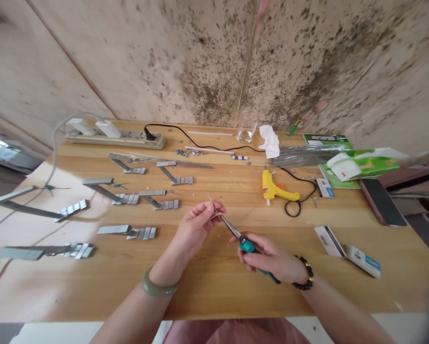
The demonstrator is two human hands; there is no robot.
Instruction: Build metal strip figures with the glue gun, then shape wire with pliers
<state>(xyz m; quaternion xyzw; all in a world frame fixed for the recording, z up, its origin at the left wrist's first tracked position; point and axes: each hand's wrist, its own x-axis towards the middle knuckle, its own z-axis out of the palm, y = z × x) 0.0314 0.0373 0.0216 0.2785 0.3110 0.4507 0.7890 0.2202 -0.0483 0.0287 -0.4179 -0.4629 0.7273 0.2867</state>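
Observation:
My right hand [271, 258] is wrapped round the teal handles of a pair of needle-nose pliers [233, 229], whose long metal jaws point up and left. At the jaw tips, my left hand [194, 227] pinches a small piece of thin wire [210, 198] between thumb and fingers. The wire's fine ends stick out past the fingertips, and its exact shape is too small to make out. Jaw tips and left fingertips meet above the middle of the wooden table [214, 286]; whether the jaws grip the wire, I cannot tell.
Left of my hands stand several bent grey strip pieces [114, 230]. A yellow glue gun [277, 188] lies right of centre with its black cord. Behind are a bundle of wires [303, 155], a glass [245, 135] and a power strip [128, 139]. A phone [383, 202] lies far right.

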